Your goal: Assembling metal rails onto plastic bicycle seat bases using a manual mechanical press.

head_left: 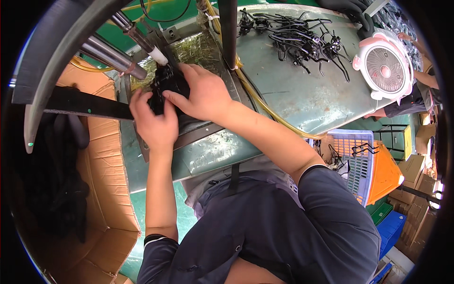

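Two bare hands meet on one black part (171, 81) in the head view; this part lies on the fixture under the machine, between the fingers. The left hand (155, 122) grasps it from the near left side, fingers bent and thumb set apart. The right hand (206, 93) grasps it from the other side, its fingers curved over and its thumb laid along the near edge; how firmly they press, I cannot tell. The part is dark and knobby, and its full outline is hidden by the hands.

Just above it ends a smooth white tip (159, 56), on a shiny round metal rod (134, 32); whether it touches the part is not clear. Beside stands a thicker polished cylinder (109, 55). Behind the hands, a wrinkled yellowish film (197, 51) glitters. One black upright post (229, 34) and a bent, translucent yellow hose (258, 98) stand between the hands and the right part of the greenish, scuffed table (309, 105). On that side lies a tangled heap of thin black levers (302, 39) — near a pink-and-white fan (385, 70) with a round grille.

At left, an open cardboard box (105, 146) of creased brown walls contains a dark mass (54, 184), too dim to distinguish. At right, a slotted blue-violet basket (363, 173) holds thin black pieces (335, 158) — beside it is a smooth orange bin (385, 174).
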{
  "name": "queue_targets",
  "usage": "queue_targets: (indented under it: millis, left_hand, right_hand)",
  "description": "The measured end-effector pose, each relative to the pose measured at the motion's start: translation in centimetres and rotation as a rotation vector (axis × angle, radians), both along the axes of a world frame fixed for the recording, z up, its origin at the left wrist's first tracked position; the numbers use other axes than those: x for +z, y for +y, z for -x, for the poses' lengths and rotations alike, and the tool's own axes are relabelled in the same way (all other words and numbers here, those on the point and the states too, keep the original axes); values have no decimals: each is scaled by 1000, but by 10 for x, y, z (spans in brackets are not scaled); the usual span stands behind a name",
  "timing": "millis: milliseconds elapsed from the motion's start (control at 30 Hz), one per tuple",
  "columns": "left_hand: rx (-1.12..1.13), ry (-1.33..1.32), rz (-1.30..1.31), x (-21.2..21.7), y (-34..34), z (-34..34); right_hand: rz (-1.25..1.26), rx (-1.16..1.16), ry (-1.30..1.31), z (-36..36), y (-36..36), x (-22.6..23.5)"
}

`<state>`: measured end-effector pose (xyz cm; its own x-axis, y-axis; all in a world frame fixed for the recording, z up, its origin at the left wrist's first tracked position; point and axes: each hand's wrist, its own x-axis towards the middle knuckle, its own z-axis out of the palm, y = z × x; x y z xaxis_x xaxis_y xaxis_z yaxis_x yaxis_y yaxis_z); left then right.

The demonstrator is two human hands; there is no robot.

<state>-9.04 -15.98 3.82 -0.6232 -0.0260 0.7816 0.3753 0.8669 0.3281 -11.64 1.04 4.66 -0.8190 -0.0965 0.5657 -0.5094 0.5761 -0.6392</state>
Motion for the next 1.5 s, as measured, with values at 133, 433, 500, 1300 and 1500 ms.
queue_targets:
  millis: [133,433,500,1300,1500]
  left_hand:
    - [21,-248,-127,9,-5,-6]
    - [-278,-733,-699,38,-45,-47]
    - [-640,-1154,-1161,54,-32,-65]
    - [-196,-623,-792,80,-221,-95]
    - [599,-76,-854,50,-415,-118]
  right_hand:
    - [22,-32,-4,-8,6,14]
    - [-206,268,175,-57,106,37]
    - [-294,190,251,-69,116,33]
    - [-478,-194,-102,57,174,84]
    - [-826,-209,-126,3,230,21]
